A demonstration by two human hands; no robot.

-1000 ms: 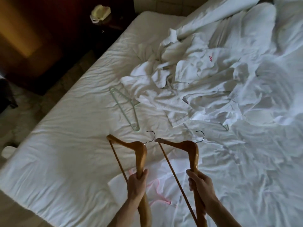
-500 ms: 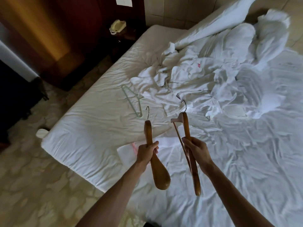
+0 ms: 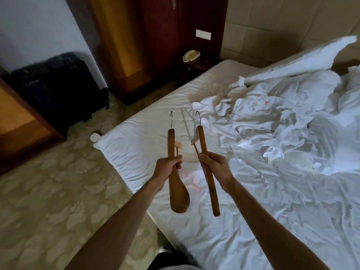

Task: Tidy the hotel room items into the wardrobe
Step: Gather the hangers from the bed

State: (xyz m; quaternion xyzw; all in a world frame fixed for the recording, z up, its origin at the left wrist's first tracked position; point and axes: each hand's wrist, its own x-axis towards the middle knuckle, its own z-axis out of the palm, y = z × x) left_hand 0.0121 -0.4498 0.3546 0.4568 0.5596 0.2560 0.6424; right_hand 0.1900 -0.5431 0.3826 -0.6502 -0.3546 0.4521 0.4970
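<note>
My left hand (image 3: 167, 167) grips a wooden hanger (image 3: 176, 191) seen edge-on, its metal hook pointing up. My right hand (image 3: 212, 164) grips a second wooden hanger (image 3: 209, 182), also edge-on with the hook up. Both hang in the air over the near corner of the white bed (image 3: 136, 137). A pale green wire hanger (image 3: 186, 121) lies on the sheet just behind them. Crumpled white bathrobes (image 3: 253, 117) with a red logo are heaped further back on the bed. A white bag with pink ribbon (image 3: 191, 182) lies on the sheet below my hands.
A dark wood wardrobe (image 3: 136, 45) stands at the far left of the bed, beside a nightstand with a cream telephone (image 3: 191, 55). A black suitcase (image 3: 56, 82) sits against the wall on the left. Patterned carpet (image 3: 58, 191) covers the floor. A white slipper (image 3: 95, 137) lies by the bed's corner.
The view has risen and swung left, bringing the wardrobe, suitcase and floor into sight. Both hangers have turned from flat-on to edge-on and stay held in my hands, further from the robes.
</note>
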